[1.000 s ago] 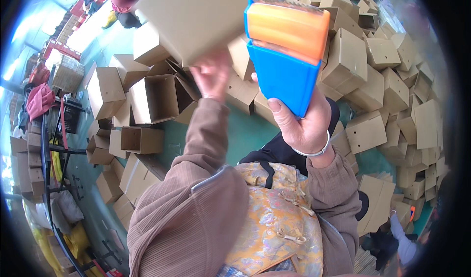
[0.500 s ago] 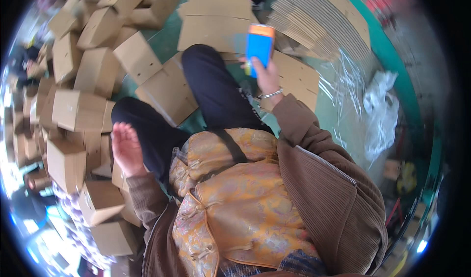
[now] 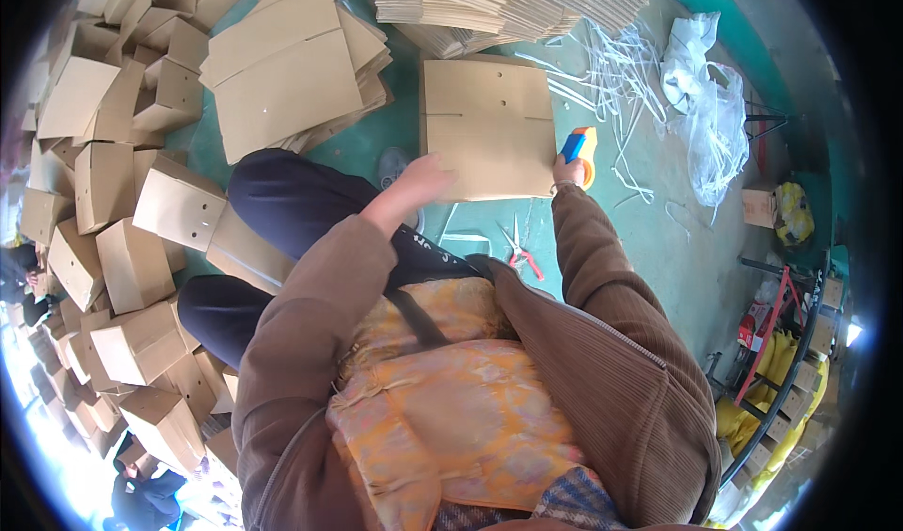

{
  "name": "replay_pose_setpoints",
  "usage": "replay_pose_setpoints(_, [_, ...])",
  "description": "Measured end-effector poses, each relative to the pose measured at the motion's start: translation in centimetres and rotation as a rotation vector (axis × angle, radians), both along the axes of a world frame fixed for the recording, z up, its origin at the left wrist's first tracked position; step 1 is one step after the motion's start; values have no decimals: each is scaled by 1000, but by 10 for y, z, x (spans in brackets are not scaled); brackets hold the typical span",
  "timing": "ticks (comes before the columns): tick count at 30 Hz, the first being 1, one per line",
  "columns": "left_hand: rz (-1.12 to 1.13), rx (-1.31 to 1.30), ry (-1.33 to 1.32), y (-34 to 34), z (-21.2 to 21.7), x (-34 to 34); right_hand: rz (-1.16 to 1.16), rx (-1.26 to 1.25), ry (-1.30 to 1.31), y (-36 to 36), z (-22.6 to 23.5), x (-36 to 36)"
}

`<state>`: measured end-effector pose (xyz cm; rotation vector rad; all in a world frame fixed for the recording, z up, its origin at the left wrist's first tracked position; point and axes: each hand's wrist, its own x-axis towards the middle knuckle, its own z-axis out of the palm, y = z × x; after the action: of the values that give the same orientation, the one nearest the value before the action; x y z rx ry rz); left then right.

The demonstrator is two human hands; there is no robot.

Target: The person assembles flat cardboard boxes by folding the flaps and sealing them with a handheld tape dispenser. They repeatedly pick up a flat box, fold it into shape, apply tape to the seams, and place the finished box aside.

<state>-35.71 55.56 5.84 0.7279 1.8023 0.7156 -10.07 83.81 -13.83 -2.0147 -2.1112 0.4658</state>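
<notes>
A flattened cardboard box [image 3: 489, 141] with small holes and slits lies on the floor in front of me. My left hand [image 3: 428, 181] is at its near left corner, reaching across my legs; motion blurs the fingers, and I cannot tell whether they grip the edge. At the box's right near corner, my right hand [image 3: 567, 171] is closed around a blue and orange tape dispenser [image 3: 577, 145]. Red-handled scissors [image 3: 522, 251] with blades apart lie on the floor between my arms.
Flat cardboard sheets [image 3: 282, 79] are piled front left, and a larger stack [image 3: 508, 4] stands at the back. Folded boxes [image 3: 136, 263] heap up on the left. White straps [image 3: 625, 79] and a clear plastic bag [image 3: 710, 117] lie right. A red-framed rack [image 3: 771, 333] stands far right.
My left hand has come from beside my left knee over to the flattened box. My right hand has lowered the tape dispenser to the box's right side. The view has turned to the right.
</notes>
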Motion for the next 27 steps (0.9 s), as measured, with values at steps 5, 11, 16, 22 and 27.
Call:
replay_pose_setpoints(5, [2,-288,184,56,-115,-13,89,-4,-71,-31,-7,3])
replay_pose_setpoints(11, [104,-338,-35,56,-197,-30,48,16,-136,-38,-10,-9])
replay_pose_setpoints(16, [368,-70,-86,48,-168,-22,57,3,-145,-41,-10,-9])
replay_pose_setpoints(22, [492,38,-311,58,-70,-15,73,38,-29,-16,31,18])
replay_pose_setpoints(27, [501,273,-427,-15,41,-25,-298,-451,1174,-30,112,25])
